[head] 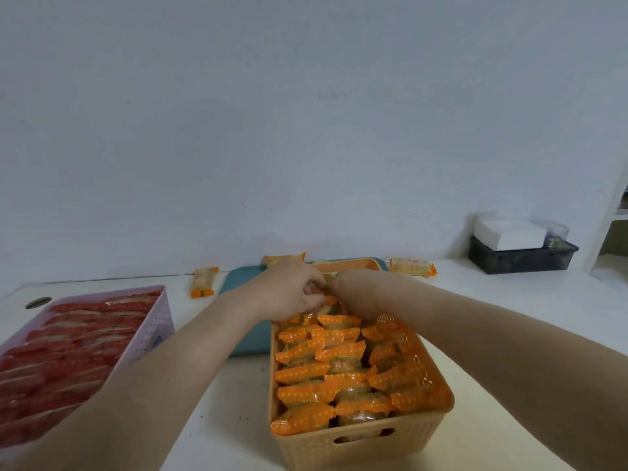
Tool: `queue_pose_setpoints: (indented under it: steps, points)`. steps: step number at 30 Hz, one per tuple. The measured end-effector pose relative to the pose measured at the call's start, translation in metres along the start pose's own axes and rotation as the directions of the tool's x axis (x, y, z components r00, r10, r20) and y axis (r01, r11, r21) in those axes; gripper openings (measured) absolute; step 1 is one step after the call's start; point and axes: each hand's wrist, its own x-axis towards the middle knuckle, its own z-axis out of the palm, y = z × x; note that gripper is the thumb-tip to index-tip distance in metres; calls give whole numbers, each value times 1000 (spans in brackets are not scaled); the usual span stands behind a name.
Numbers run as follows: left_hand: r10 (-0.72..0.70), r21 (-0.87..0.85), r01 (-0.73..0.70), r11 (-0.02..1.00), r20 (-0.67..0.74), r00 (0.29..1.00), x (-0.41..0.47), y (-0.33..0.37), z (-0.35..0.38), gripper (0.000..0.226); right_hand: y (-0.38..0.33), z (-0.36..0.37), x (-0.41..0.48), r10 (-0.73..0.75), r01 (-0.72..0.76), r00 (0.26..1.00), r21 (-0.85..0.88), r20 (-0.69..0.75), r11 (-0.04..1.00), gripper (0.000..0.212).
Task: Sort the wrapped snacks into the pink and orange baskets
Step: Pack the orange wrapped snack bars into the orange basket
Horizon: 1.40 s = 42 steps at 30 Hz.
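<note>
Both forearms reach over the white table [509, 300] to the far end of the orange basket [367, 447], a long rectangular plastic tub with a woven-look wall and a slot handle in its near end, its long axis running away from the person. It is packed with orange-wrapped snacks [326, 355], glossy crinkled packets with dotted orange seals, standing on edge in rows with their long sides across the basket. The left hand [289, 294] has its fingers curled together on one such packet at the far row, though the grip itself is partly hidden. The right hand [343, 283] bends down just beside it, fingers out of sight, so I cannot tell whether it holds anything. To the left, well apart, the pink basket [159, 321], perforated plastic, holds red-wrapped snacks [74, 348] lying in overlapping rows, also crosswise. A teal tray [244, 334] lies flat under the orange basket's far end. Three loose yellow-orange packets rest near the wall: one [203, 282] pointing away from the person, left of the tray, one [283, 258] behind the left hand, one [413, 266] lying sideways to the right.
</note>
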Motion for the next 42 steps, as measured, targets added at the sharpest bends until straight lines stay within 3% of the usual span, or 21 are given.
queue_pose_setpoints:
  steps: [6, 11, 17, 21, 23, 28, 30, 32, 34, 36, 38, 40, 42]
  points:
    - [18, 59, -27, 998, 133, 991, -4, 7, 2, 29, -1, -1, -2, -27, 23, 999, 95, 42, 995, 56]
    - [5, 115, -13, 993, 65, 998, -1, 7, 5, 26, 0, -10, -16, 11, -18, 959, -21, -284, 1000, 53]
    - [-16, 92, 7, 996, 98, 995, 0, 13, 9, 31, 9, -5, -54, 193, -46, 870, 315, -454, 948, 43]
    - [9, -62, -3, 998, 85, 996, -3, 21, 5, 44, 5, 18, -71, 212, -112, 864, 237, -456, 965, 34]
    - [25, -122, -12, 992, 103, 994, -5, 24, 7, 39, 2, 26, -75, 203, -139, 881, 176, -428, 975, 28]
    - [-2, -11, 5, 1000, 231, 973, -11, 24, 8, 46, -2, 21, -84, 147, -131, 960, 84, -237, 988, 47]
    - [-22, -51, 36, 998, 248, 968, -15, 24, 2, 53, -3, 21, -83, 161, -137, 959, 114, -232, 984, 52]
    - [-38, -142, 74, 987, 243, 969, -22, 26, 0, 51, -5, 26, -83, 227, -136, 923, 287, -312, 948, 49]
    - [-41, -168, 78, 983, 214, 976, -31, 32, 6, 56, -8, 34, -84, 299, -111, 881, 454, -366, 884, 43]
    - [-22, 2, 22, 1000, 176, 984, -41, 38, 17, 66, -12, 40, -85, 284, -113, 894, 438, -347, 892, 42]
    - [20, 147, -27, 989, 48, 999, -51, 42, 27, 62, -14, 43, -87, 248, -131, 923, 363, -296, 923, 45]
    - [85, 85, -79, 993, -76, 993, -59, 41, 29, 51, -13, 41, -91, 226, -137, 944, 338, -239, 931, 47]
    - [113, -52, -117, 992, -88, 990, -64, 40, 27, 41, -10, 40, -95, 197, -92, 953, 399, -230, 912, 47]
